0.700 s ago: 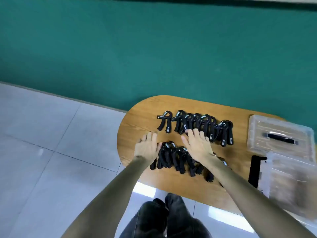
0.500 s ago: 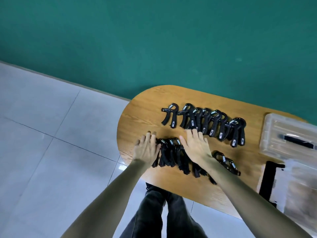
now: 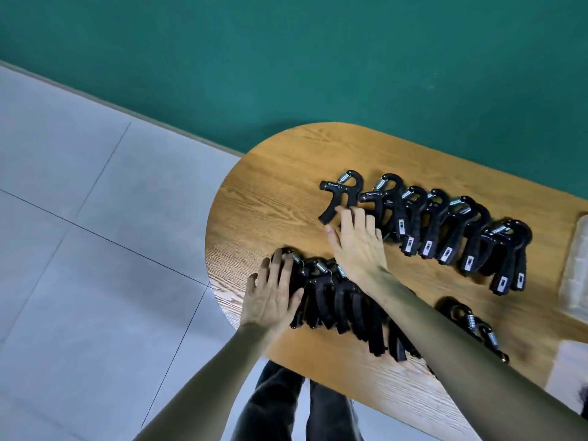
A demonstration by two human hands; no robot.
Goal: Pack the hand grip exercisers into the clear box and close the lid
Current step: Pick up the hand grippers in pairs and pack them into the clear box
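Note:
Black hand grip exercisers lie in two rows on the wooden table [image 3: 264, 192]. The far row [image 3: 445, 227] runs from the middle to the right. The near row [image 3: 337, 300] is a tight bunch under my arms. My left hand [image 3: 273, 294] rests flat on the left end of the near row, fingers spread. Stretched over to the far row, my right hand [image 3: 359, 243] touches the handles of its leftmost exerciser [image 3: 340, 198] with open fingers. Only an edge of the clear box [image 3: 577, 265] shows at the right.
The rounded left end of the table overhangs a grey tiled floor [image 3: 95, 218]. A green wall [image 3: 286, 58] stands behind. A blurred white and dark object [image 3: 569, 374] sits at the lower right corner. My legs show below the table edge.
My right hand has moved from the near row up to the left end of the far row. The left hand stays on the near row. The view has shifted left, cutting off the box.

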